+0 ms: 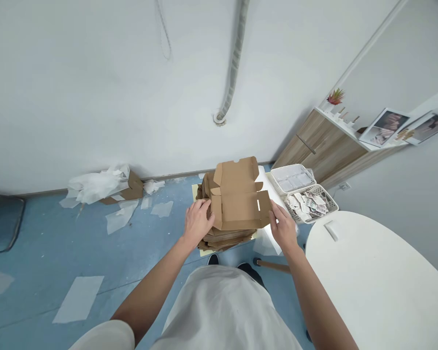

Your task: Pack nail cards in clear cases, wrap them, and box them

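A flat, unfolded brown cardboard box with flaps and a small slot is held between my two hands. My left hand grips its left edge, the fingers closed near a side flap. My right hand pinches the flap at the right edge. Beneath the unfolded box is a stack of similar flattened cardboard boxes, partly covered by it. The stack sits low in front of my feet.
To the right stand white baskets with packets and a round white table. A wooden cabinet is against the wall. On the left, a carton overflows with white wrapping; paper sheets lie on the blue floor.
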Demonstrator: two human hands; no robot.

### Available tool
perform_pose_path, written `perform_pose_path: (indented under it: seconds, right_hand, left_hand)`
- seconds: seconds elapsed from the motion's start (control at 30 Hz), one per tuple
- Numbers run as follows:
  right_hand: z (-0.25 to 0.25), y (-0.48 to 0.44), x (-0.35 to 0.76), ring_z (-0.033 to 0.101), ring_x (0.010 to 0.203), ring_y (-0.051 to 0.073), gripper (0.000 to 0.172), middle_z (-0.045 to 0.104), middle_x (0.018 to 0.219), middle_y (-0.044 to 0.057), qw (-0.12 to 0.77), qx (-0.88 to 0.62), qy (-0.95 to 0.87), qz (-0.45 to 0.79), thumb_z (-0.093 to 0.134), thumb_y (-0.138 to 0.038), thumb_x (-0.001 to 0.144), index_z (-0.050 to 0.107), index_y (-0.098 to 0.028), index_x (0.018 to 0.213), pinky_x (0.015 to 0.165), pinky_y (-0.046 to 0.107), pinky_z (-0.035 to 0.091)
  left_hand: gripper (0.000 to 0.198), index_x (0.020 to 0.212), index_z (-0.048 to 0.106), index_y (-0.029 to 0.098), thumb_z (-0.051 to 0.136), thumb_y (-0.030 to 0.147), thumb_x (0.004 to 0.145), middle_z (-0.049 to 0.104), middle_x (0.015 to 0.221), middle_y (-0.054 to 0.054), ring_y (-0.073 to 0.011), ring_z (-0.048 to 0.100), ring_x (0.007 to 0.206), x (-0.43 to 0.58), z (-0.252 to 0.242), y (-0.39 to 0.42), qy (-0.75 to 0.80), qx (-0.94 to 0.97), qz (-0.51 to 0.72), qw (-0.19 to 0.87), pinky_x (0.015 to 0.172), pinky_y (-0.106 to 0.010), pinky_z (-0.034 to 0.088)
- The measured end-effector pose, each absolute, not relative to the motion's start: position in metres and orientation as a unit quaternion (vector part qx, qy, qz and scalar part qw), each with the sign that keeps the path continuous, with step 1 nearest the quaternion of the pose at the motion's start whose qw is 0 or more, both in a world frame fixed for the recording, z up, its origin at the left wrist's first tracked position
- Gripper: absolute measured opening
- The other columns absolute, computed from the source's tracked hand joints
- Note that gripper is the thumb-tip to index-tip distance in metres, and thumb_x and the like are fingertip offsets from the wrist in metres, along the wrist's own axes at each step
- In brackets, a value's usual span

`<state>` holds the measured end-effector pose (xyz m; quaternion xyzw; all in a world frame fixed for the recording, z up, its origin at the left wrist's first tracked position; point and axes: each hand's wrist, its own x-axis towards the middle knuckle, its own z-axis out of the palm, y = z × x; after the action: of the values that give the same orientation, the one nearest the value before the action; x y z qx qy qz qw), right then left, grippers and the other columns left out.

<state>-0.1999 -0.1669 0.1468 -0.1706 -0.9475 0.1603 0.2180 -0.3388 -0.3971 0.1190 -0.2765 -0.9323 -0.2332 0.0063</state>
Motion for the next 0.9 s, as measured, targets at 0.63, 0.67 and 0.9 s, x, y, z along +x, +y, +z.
perform_pose_path:
  seconds: [0.63, 0.67, 0.9]
  right_hand:
    - [0.114, -0.137, 0.027, 0.057, 0.083, 0.018, 0.037, 0.06, 0.104, 0.008, 0.389, -0.597, -0.598, 0.367, 0.048, -0.04, 0.077, 0.055, -0.019, 0.107, 0.07, 0.032, 0.047]
    - [0.109, -0.136, 0.048, 0.057, 0.083, 0.018, 0.038, 0.061, 0.104, 0.009, 0.395, -0.613, -0.575, 0.372, 0.048, -0.041, 0.076, 0.055, -0.018, 0.106, 0.07, 0.032, 0.047]
    - [0.064, -0.134, 0.181, 0.06, 0.082, 0.019, 0.042, 0.062, 0.105, 0.01, 0.41, -0.667, -0.47, 0.406, 0.053, -0.036, 0.069, 0.056, -0.016, 0.106, 0.071, 0.032, 0.048]
  left_hand:
    - [0.039, 0.114, 0.054, 0.018, 0.052, 0.029, 0.077, 0.062, 0.088, -0.005, -0.013, 0.058, 0.072, -0.242, 0.1, -0.214, -0.691, -0.426, -0.505, -0.293, 0.066, -0.024, 0.047]
    - [0.04, 0.113, 0.054, 0.018, 0.054, 0.029, 0.075, 0.061, 0.085, -0.004, -0.0119, 0.057, 0.069, -0.228, 0.094, -0.201, -0.683, -0.427, -0.506, -0.309, 0.063, -0.023, 0.046]
    - [0.045, 0.113, 0.051, 0.015, 0.059, 0.029, 0.071, 0.06, 0.076, -0.001, -0.0107, 0.057, 0.065, -0.122, 0.049, -0.132, -0.627, -0.459, -0.475, -0.413, 0.065, -0.025, 0.046]
